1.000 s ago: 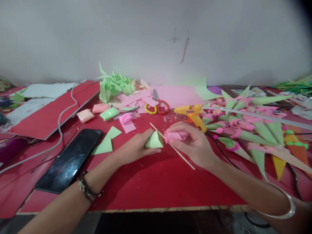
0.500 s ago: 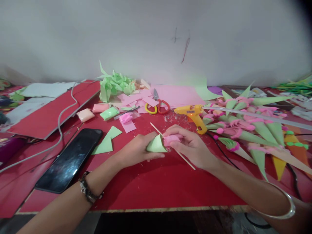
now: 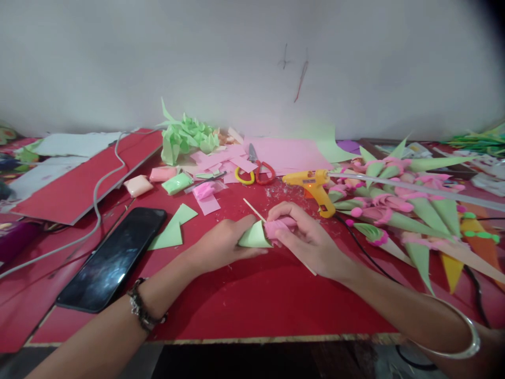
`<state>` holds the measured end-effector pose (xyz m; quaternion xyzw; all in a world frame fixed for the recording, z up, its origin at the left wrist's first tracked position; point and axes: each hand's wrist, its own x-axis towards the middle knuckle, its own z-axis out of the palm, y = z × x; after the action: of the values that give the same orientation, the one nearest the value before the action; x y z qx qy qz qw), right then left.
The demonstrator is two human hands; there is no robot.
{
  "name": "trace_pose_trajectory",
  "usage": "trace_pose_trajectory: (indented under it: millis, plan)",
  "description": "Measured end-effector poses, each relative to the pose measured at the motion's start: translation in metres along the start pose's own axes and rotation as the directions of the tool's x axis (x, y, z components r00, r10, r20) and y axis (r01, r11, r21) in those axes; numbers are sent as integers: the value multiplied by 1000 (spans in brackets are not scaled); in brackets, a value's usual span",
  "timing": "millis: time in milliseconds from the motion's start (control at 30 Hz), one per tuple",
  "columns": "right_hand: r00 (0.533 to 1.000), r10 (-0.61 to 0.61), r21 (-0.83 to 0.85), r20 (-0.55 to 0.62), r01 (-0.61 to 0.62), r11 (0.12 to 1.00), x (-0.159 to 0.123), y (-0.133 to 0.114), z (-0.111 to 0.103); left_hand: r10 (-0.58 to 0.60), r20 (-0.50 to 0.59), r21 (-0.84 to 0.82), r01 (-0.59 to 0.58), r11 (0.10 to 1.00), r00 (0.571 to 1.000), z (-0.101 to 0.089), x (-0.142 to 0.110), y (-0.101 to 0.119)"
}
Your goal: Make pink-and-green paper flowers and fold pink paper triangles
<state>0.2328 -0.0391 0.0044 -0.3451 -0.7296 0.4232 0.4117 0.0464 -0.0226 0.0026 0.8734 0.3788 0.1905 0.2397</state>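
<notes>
Over the middle of the red table, my left hand (image 3: 224, 242) grips a pale green paper cone (image 3: 253, 236), its wide end facing right. My right hand (image 3: 310, 237) pinches a rolled piece of pink paper (image 3: 276, 228) between thumb and fingers, right at the cone's mouth. A thin wooden stick (image 3: 254, 209) lies slantwise on the table beneath both, partly hidden by the pink paper and my right hand. Whether the pink paper touches the inside of the cone, I cannot tell.
A yellow glue gun (image 3: 311, 188) and scissors (image 3: 258, 171) lie beyond my hands. Finished paper flowers (image 3: 418, 210) pile up at right. A black phone (image 3: 114, 258), green paper pieces (image 3: 173, 229) and clay packets (image 3: 177, 183) sit at left. Pink sheets (image 3: 292, 155) lie at the back.
The pink paper and my right fingers have shifted slightly, and the cone has turned a little in my left hand. Everything else on the table stays put.
</notes>
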Motion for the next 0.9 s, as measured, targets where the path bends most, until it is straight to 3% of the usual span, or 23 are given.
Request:
trace_pose_trajectory:
  millis: [200,500,767,900]
  plan:
    - [994,-112,-115,-4,111,987,1,-1,1,15,-1,180,-14,984,1000,0,-1,-1]
    - [980,-198,-206,-7,193,959,2,1,1,54,5,462,-50,885,999,1,-1,0]
    - [977,-215,-289,-5,204,935,0,2,2,37,32,569,-49,821,999,2,-1,0]
    - [973,-226,-286,-47,203,936,1,3,1,-34,-83,485,70,871,996,3,-2,3]
